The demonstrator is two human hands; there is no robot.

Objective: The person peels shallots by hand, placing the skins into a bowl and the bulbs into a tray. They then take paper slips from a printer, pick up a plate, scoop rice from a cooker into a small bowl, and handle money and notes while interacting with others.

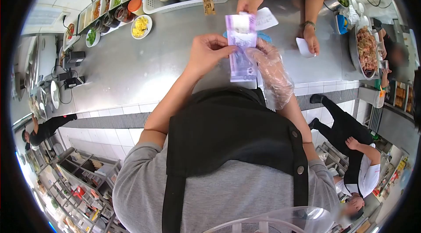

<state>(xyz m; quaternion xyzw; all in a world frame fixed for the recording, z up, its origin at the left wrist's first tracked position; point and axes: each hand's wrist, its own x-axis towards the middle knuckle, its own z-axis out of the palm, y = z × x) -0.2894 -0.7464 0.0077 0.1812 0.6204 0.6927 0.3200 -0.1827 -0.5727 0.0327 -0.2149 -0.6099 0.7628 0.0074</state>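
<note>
Purple banknotes [242, 64] are stretched out lengthwise in front of my chest, over the counter's near edge. Bare, my left hand [209, 54] pinches their left edge between thumb and fingers. On the other side, my right hand [272, 69], in a clear plastic glove, grips the right edge. A co-worker's hand [251, 1] reaches in from across the counter, its fingers at the far end of the notes. Beside it lies a white paper slip [265, 19]. Another hand [310, 41] across the counter holds a white slip [302, 48].
On the steel counter [171, 51] stand a white basket [193, 5] of sauce bottles, a plate of yellow food [141, 27], a bowl of chopped greens [92, 37] and a large pan of meat [367, 53]. A person [351, 145] in a black apron is to my right.
</note>
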